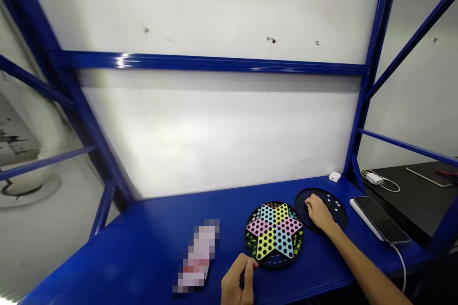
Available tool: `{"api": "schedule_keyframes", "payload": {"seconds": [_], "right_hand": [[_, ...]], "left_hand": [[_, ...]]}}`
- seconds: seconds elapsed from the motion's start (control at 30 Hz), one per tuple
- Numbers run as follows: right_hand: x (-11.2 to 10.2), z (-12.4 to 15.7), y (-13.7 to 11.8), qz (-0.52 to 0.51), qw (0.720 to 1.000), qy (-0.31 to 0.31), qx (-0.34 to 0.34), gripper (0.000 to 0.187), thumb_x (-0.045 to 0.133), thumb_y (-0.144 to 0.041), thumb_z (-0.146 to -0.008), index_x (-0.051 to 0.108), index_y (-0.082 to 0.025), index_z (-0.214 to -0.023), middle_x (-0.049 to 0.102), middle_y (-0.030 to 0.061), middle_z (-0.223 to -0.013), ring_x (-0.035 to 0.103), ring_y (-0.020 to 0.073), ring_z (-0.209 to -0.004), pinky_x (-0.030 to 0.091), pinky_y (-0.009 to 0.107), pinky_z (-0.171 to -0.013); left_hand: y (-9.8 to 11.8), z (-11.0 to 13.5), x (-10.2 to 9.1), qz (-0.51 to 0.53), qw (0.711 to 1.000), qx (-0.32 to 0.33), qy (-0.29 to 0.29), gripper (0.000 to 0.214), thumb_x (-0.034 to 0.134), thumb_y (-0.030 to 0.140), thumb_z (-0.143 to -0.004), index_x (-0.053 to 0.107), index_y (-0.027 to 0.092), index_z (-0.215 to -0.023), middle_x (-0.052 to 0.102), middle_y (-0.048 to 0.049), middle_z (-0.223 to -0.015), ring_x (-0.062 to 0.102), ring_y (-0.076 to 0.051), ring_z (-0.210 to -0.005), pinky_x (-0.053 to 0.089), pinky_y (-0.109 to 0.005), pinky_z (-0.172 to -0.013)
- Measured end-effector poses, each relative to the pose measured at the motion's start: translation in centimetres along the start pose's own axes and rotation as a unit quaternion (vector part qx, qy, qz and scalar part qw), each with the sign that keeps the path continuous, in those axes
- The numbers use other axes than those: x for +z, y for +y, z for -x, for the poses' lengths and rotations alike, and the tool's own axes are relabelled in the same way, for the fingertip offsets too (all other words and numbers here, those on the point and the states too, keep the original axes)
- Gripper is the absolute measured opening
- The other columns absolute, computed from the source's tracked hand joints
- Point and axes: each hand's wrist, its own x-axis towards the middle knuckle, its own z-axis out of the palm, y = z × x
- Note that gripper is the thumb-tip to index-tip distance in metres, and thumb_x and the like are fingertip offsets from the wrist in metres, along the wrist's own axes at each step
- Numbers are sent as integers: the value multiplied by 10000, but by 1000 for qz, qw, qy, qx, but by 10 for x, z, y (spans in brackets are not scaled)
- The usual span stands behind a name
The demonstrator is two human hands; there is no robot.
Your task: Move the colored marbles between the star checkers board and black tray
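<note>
A round Chinese checkers board [274, 226] lies flat, its star of yellow, pink and light blue points dotted with dark holes. Small coloured pieces show in the sections between the points. My left hand [239, 279] is curled closed at the board's lower left rim, fingertips against or just beside the edge; I cannot see whether it grips anything. Over a black round tray [341, 221] to the right, my right hand [318, 212] has its fingertips pinched together. Whatever they hold is hidden or too small. Several small white pieces sit on the tray's right side.
A blurred-out flat item [198, 257] lies left of the board on the blue table [143, 243]. At right are a phone [381, 219] on a white block with a cable, and a white earbud case [335, 177]. Blue frame posts [352, 143] and a white wall stand behind.
</note>
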Motion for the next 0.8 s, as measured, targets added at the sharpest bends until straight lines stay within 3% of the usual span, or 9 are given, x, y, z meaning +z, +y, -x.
{"api": "schedule_keyframes", "payload": {"seconds": [0.13,0.23,0.3,0.4,0.5,0.57,0.7,0.8], "right_hand": [[-7,13,-53,-137,989,41,-46,245,472,-199,-898,717,-197,-889,687,69,-922,621,202,-854,473,304,-808],[0,29,-113,-222,964,-18,-149,186,549,-226,-878,728,-214,-829,719,39,-876,629,189,-855,468,296,-828],[12,39,-147,-226,950,-63,-206,153,591,-197,-854,738,-218,-817,732,20,-843,630,172,-844,456,278,-831],[35,48,-174,-180,946,-107,-247,117,640,-189,-824,751,-221,-806,752,10,-849,634,172,-853,442,271,-819],[47,54,-174,-133,950,-103,-262,142,626,-206,-849,742,-216,-769,749,10,-810,623,172,-809,425,297,-849],[43,57,-166,-129,951,-90,-268,207,577,-219,-895,725,-212,-751,740,7,-789,610,159,-771,420,302,-856],[13,64,-138,-155,958,-39,-237,279,473,-236,-958,724,-215,-837,742,30,-944,621,168,-881,426,303,-890],[-10,71,-97,-123,981,7,-151,249,493,-316,-949,718,-223,-1001,704,72,-1128,600,221,-1062,435,348,-941]], "left_hand": [[-1,1,-2,-13,1000,-3,-17,418,398,441,-982,577,198,-694,569,-3,-638,519,-132,-574,435,-212,-575],[-2,2,-3,-24,999,-2,-20,426,387,437,-987,577,197,-691,567,0,-634,519,-128,-576,432,-209,-576],[-3,3,-4,-30,999,2,-14,432,381,437,-987,581,199,-688,569,3,-628,515,-126,-568,429,-208,-572],[-4,4,-4,-28,1000,4,-1,435,384,448,-983,588,202,-688,561,8,-606,503,-129,-546,426,-217,-557],[-4,5,-3,-15,1000,4,14,444,375,448,-986,588,204,-681,553,4,-600,503,-140,-544,427,-235,-562],[-4,5,-3,-8,1000,7,16,441,370,434,-989,584,204,-680,553,2,-610,511,-141,-555,430,-235,-574],[-4,4,-4,-11,1000,21,-11,410,378,408,-990,583,204,-699,562,6,-626,518,-130,-565,429,-214,-580],[-5,3,-5,-9,1000,19,-21,392,376,387,-995,568,204,-707,556,10,-636,523,-123,-572,421,-207,-580]]}}
